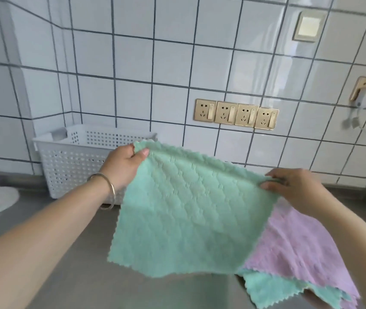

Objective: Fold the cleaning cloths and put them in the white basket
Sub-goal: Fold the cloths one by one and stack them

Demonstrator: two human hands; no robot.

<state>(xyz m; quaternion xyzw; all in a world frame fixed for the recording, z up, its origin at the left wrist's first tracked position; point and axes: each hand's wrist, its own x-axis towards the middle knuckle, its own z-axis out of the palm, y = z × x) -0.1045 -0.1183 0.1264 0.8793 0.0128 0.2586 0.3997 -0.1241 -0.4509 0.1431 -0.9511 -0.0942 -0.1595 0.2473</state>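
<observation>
Green cloth [177, 210] hangs limp and light, pinched at its top corners by the left hand [126, 166] and right hand [293, 188]. Both grips are closed on it; corners look the best hold for folding something this floppy.

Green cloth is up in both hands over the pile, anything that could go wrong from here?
The green quilted cloth hangs only from pinches by the left hand and right hand; a slip drops it. Its lower edge could drag the pink cloth beneath. The white perforated basket sits behind the left forearm, easy to knock.
</observation>
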